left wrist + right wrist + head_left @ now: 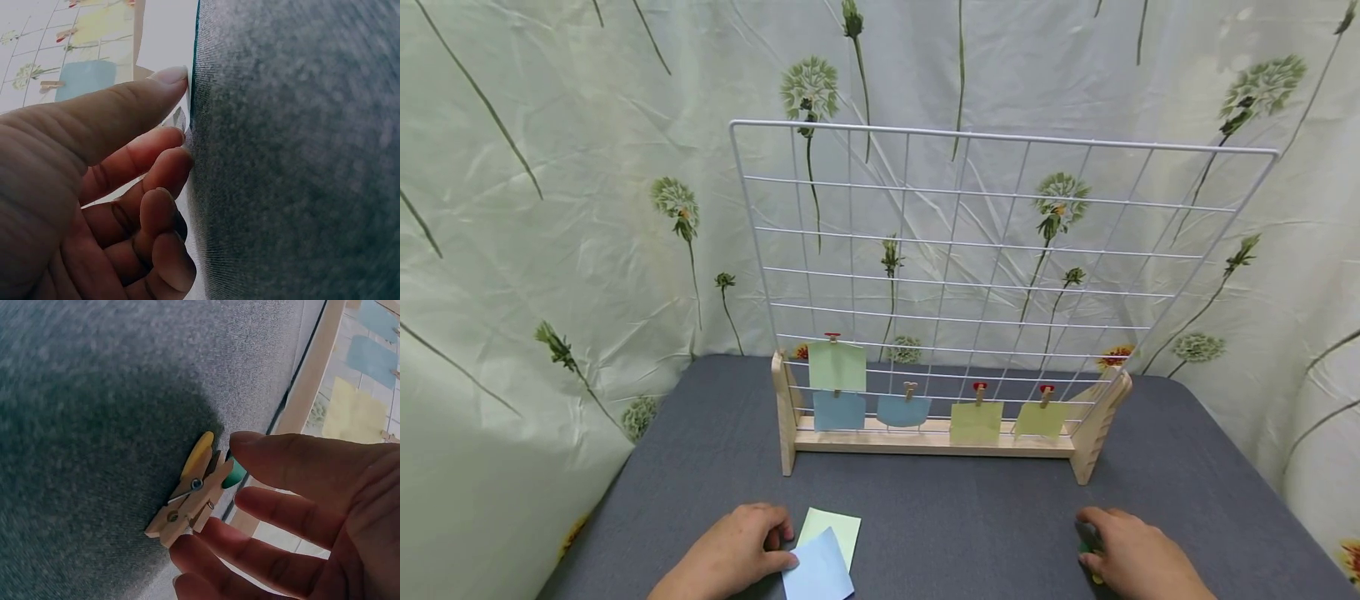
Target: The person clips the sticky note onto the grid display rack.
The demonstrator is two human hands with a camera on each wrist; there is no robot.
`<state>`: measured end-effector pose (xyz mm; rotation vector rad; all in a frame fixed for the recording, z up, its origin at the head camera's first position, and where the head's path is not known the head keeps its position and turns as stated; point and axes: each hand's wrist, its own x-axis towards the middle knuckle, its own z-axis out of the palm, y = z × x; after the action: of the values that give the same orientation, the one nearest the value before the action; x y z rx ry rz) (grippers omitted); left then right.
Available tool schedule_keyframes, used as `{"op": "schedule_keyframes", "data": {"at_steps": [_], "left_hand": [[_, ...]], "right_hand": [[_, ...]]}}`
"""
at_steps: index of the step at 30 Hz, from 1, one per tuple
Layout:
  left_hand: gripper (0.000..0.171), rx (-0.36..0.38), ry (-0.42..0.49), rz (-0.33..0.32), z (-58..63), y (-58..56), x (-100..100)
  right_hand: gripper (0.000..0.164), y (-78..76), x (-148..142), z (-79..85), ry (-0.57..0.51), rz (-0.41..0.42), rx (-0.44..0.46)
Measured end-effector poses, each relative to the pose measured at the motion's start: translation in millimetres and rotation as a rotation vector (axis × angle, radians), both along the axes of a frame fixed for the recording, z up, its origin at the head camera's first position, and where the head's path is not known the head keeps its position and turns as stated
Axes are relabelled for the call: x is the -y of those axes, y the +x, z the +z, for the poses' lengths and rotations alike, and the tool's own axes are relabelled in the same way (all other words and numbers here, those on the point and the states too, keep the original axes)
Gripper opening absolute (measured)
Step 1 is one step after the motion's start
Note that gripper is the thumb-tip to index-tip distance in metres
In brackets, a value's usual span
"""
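At the lower left of the head view, the left hand (733, 542) has its thumb on the edge of a blue note (820, 571), the other fingers loosely bent and clear of the thumb. The note lies aslant, a corner pointing up the frame, overlapping a pale green note (842, 533) on the table (962, 525). At the lower right, the right hand (1138, 550) curves around wooden clips (194, 509); I cannot tell whether its fingers grip one. In the right wrist view their long axis runs lower left to upper right, coloured ends uppermost. Mid-frame, a wire grid (1000, 136) in a wooden stand (940, 447) carries five hanging notes (977, 425).
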<state>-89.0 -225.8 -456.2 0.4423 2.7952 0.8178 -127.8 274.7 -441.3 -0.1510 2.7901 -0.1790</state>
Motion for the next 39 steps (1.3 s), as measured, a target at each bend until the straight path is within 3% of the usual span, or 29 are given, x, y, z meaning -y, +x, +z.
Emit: {"op": "schedule_keyframes", "data": {"at_steps": [12, 19, 23, 29, 36, 39], "left_hand": [[0.023, 0.062, 0.040, -0.007, 1.6, 0.6, -2], [0.019, 0.125, 0.015, 0.075, 2.1, -0.1, -8], [0.022, 0.108, 0.001, 0.103, 2.0, 1.0, -9], [0.020, 0.108, 0.001, 0.068, 3.1, 1.1, -7], [0.029, 0.131, 0.048, 0.010, 4.8, 5.3, -3], [0.029, 0.142, 0.046, 0.016, 4.8, 6.3, -3]], "right_hand": [[0.033, 0.8, 0, -2.7, -0.064, 0.021, 0.026], [0.031, 2.2, -5, -6.5, -0.085, 0.011, 0.057], [0.030, 4.1, -7, -4.9, -0.078, -0.002, 0.087], [0.028, 6.1, -10, -6.6, -0.081, -0.013, 0.103], [0.026, 9.7, -9, -5.1, -0.066, -0.035, 0.120], [0.025, 12.0, -9, -2.4, -0.076, -0.035, 0.125]]}}
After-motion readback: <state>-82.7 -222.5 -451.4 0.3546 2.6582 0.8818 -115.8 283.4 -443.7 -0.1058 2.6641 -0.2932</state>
